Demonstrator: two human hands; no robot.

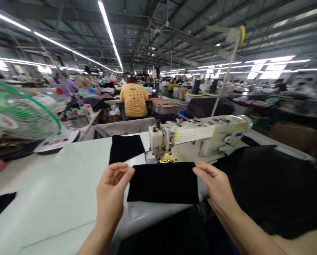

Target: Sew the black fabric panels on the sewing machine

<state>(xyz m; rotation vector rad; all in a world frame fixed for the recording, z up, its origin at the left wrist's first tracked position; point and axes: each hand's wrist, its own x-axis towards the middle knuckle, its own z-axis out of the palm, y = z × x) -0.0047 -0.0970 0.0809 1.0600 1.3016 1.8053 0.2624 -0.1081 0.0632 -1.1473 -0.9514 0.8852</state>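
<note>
A rectangular piece of black fabric (163, 184) is stretched between my hands, in front of the needle area of a white sewing machine (195, 136). My left hand (113, 189) pinches its upper left corner between thumb and fingers. At the upper right corner, my right hand (216, 182) grips the cloth the same way. Another black piece (126, 147) lies on the white table (60, 191), left of the machine and partly behind the held fabric. A large black cloth (272, 187) is spread to the right, beside my right forearm.
A green-rimmed fan (20, 113) stands at the left. Black cloth (0, 205) lies at the left table edge. A person in a yellow shirt (134, 97) sits ahead, facing away. Dark thread cones (196, 86) and a thread stand (227, 72) rise behind the machine.
</note>
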